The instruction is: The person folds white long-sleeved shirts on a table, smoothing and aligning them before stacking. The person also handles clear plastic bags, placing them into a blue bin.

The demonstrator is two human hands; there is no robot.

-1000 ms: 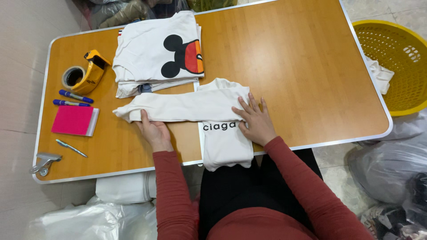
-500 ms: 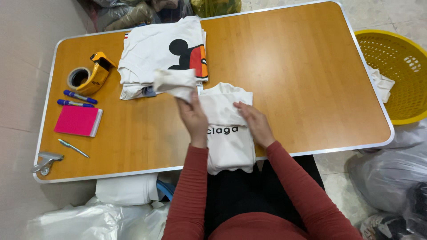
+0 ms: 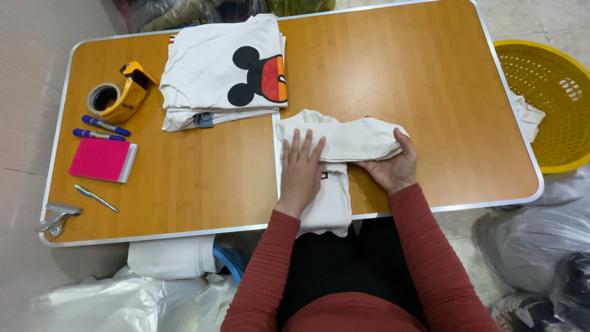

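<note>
Under the left hand [image 3: 300, 169] lies a white shirt [image 3: 335, 147], near the table's [image 3: 393, 67] front edge. Left fingers [image 3: 305, 146] are spread flat, pressing on the folded band where it crosses the shirt's lower part, which hangs over that edge. The right hand [image 3: 391, 166] cups the band's right end, thumb on top, other fingers tucked beneath the cloth. Behind the shirt, to its left, sits a stack [image 3: 224, 71] of folded shirts. Farther left of the shirt: tape dispenser [image 3: 120, 95], two markers [image 3: 101, 129], pink notepad [image 3: 101, 160]. A yellow basket [image 3: 547, 98] stands right of the table.
</note>
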